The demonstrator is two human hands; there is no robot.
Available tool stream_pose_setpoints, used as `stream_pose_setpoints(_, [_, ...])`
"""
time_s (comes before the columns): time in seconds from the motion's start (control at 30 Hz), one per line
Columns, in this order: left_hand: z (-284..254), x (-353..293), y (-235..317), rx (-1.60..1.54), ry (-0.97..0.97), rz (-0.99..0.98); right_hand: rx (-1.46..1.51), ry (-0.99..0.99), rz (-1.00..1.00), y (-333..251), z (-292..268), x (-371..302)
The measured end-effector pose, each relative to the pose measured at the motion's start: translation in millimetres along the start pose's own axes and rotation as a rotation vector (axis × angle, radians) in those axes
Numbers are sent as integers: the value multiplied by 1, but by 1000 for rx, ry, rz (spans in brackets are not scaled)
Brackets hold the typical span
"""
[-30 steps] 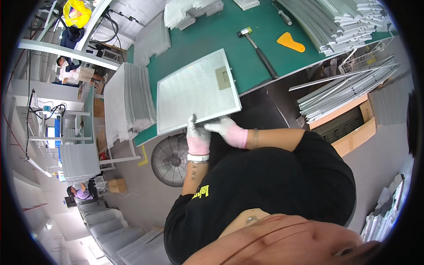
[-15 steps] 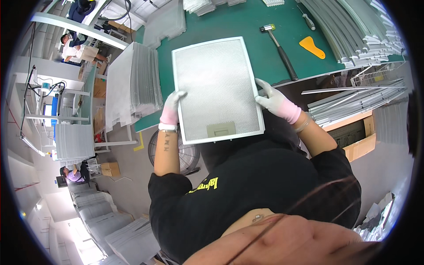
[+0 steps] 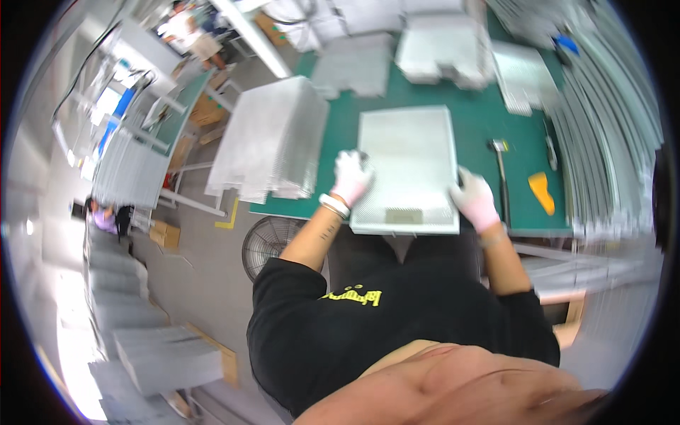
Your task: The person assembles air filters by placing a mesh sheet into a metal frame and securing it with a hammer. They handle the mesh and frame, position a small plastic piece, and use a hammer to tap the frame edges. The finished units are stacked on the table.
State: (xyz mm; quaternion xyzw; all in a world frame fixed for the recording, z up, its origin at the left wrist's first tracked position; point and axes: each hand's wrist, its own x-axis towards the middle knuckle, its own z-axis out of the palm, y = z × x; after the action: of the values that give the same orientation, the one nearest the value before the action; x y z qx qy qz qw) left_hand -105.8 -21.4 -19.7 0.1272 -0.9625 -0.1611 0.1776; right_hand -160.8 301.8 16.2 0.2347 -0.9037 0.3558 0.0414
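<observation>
A rectangular metal mesh filter panel (image 3: 409,159) with a pale frame is between my hands, low over the green table, its near edge by the table's front. A small grey-green plate (image 3: 404,216) sits in its near end. My left hand (image 3: 352,177), in a white and pink glove, grips the panel's left edge. On the opposite edge, my right hand (image 3: 474,200) in a matching glove holds the frame with its fingers at the side. Whether the panel rests fully on the table, I cannot tell.
Mesh sheets stand in a tall stack (image 3: 265,142) at left; more stacks (image 3: 443,49) lie at the back. Right of the panel are a hammer (image 3: 503,177), a yellow scraper (image 3: 541,193) and a screwdriver (image 3: 550,149). Frame strips (image 3: 602,134) fill the right side. A floor fan (image 3: 273,244) stands below left.
My view has shifted, so the table sits lower in it. The panel, still in both hands, has come further over the table and looks flatter.
</observation>
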Motion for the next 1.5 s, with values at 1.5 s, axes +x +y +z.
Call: stream_pose_setpoints(1.5, [-269,-321,-313,-383,-992,-585,108,-1007,357,-246,157,-80])
